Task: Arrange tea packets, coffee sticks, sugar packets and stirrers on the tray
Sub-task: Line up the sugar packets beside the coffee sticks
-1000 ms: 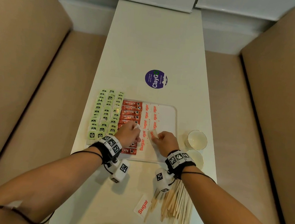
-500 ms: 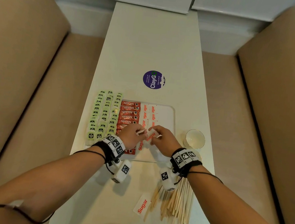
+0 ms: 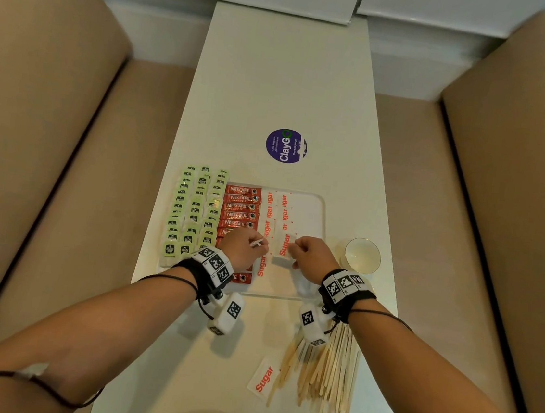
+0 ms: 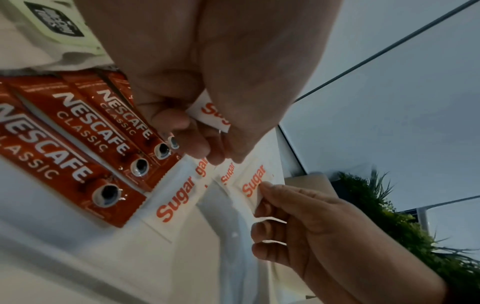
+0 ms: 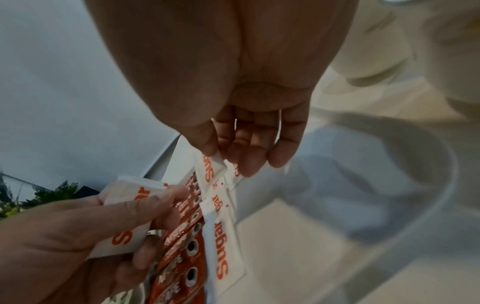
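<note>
Your left hand (image 3: 243, 245) is curled around a spare sugar packet (image 4: 211, 115), pinched between thumb and fingers just above the coffee sticks (image 3: 240, 206) at the centre of the frame. Your right hand (image 3: 311, 256) pinches the edge of another sugar packet (image 3: 283, 245), which lies in the second sugar column on the tray (image 3: 314, 211), touching its neighbours. The tea packets (image 3: 194, 209) sit in rows left of centre. In the lower part of the frame, one loose sugar packet (image 3: 263, 378) and the stirrers (image 3: 327, 372) lie on the table (image 3: 278, 81).
</note>
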Demonstrator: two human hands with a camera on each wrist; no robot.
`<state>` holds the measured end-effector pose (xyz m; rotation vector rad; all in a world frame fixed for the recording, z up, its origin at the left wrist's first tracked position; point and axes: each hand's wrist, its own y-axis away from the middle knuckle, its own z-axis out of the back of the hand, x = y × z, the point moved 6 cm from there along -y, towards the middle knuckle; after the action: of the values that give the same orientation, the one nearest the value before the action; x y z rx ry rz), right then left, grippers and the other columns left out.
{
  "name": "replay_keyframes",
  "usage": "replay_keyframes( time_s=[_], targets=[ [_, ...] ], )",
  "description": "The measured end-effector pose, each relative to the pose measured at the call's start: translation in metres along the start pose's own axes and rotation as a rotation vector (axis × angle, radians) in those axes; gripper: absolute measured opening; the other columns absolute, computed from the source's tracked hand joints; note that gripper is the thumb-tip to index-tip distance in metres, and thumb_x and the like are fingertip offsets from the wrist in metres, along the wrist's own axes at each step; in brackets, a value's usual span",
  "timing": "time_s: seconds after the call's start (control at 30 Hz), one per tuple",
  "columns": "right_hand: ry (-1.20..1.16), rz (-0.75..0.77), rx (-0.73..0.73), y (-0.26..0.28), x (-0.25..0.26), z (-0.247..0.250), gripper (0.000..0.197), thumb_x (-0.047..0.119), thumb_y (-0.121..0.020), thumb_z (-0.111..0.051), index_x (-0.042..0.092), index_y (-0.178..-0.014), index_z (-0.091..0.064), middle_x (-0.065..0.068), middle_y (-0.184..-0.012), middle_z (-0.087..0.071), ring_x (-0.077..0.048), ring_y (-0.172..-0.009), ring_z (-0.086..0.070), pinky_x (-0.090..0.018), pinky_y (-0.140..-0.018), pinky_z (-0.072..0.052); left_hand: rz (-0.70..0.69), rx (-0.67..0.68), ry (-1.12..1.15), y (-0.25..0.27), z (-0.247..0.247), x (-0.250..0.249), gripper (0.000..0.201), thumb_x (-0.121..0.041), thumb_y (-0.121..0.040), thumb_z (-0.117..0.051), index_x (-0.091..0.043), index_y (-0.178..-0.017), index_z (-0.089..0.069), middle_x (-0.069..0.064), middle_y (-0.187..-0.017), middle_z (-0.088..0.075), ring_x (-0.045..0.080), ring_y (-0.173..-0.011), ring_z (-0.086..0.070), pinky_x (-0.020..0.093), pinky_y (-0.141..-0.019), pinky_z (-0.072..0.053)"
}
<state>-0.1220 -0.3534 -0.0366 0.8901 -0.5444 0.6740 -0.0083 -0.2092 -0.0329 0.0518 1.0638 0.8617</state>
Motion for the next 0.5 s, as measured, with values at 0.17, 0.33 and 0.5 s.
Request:
replay_keyframes(
  time_s=[0.17,0.33,0.5],
  targets=[
    [0.164,-0.104,0.015,-0.008,-0.015,-0.006,0.028,0.027,-0.101,-0.056,0.013,-0.077,-0.063,-0.006,-0.083,-0.069,-0.019,-0.073,-0.061,-0.027,-0.065,-0.047,0.083,0.008,-0.070,-0.001,-0.005,0.013,0.015,-0.013,-0.095,-0.061,-0.009,-0.097,-0.075,0.001,-0.102,-0.070,0.020,-0.095,-0.063,0.028,-0.080,-0.049],
    [0.184,-0.156,-0.022,-0.011,-0.017,-0.008,0.031,0.025,-0.099,-0.061,0.005,-0.078,-0.073,-0.008,-0.082,-0.073,-0.023,-0.078,-0.069,-0.027,-0.068,-0.050,0.154,0.087,-0.078,-0.002,-0.014,0.022,0.014,-0.009,-0.091,-0.063,-0.016,-0.099,-0.072,-0.001,-0.111,-0.068,0.020,-0.097,-0.065,0.035,-0.082,-0.058],
    [0.192,-0.165,-0.027,-0.017,-0.013,-0.010,0.029,0.027,-0.096,-0.068,0.006,-0.077,-0.076,-0.006,-0.078,-0.073,-0.021,-0.076,-0.069,-0.027,-0.068,-0.049,0.152,0.102,-0.108,-0.002,-0.019,0.025,0.018,-0.007,-0.094,-0.060,-0.012,-0.108,-0.071,0.003,-0.115,-0.068,0.020,-0.093,-0.062,0.028,-0.077,-0.050]
  ],
)
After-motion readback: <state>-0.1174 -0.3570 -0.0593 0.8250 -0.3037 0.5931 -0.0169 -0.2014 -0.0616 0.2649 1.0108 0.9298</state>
